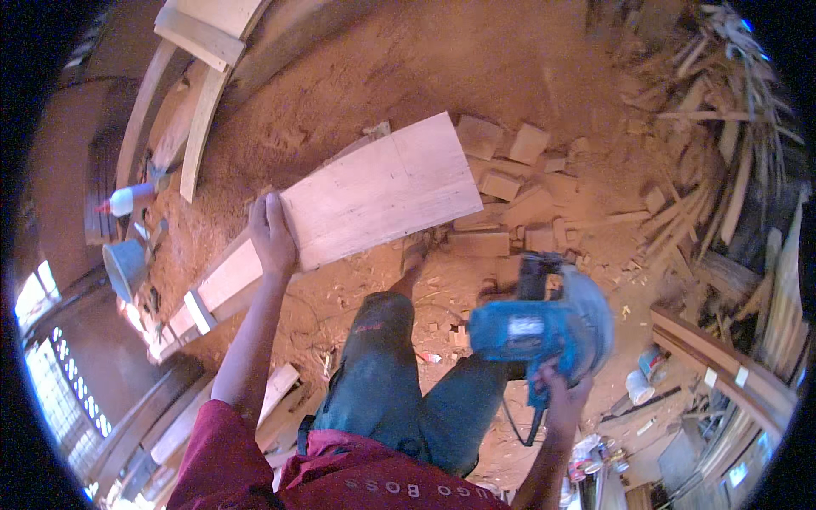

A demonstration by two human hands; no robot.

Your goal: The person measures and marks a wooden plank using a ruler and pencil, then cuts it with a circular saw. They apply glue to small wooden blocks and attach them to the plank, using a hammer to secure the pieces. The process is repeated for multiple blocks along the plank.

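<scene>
A wide pale wooden board (382, 191) stretches across the middle, its far end out over the floor. My left hand (274, 238) grips it near its left end, the fingers over the edge and partly hidden. Under that end a narrower plank (225, 276) runs toward the lower left. In my right hand (563, 395) is the handle of a blue circular saw (527, 330), held above the floor beside my right knee. The saw looks slightly blurred. A gap separates it from the board, and a dark cord hangs below the handle.
Several wood offcuts (501, 184) lie on the sawdust-covered floor beyond the board. Scrap strips (735, 170) are piled at the far right. A wooden frame (204, 119) stands upper left, near a bottle (127, 201) and a grey bucket (126, 268). Long timbers (722, 365) lie at right.
</scene>
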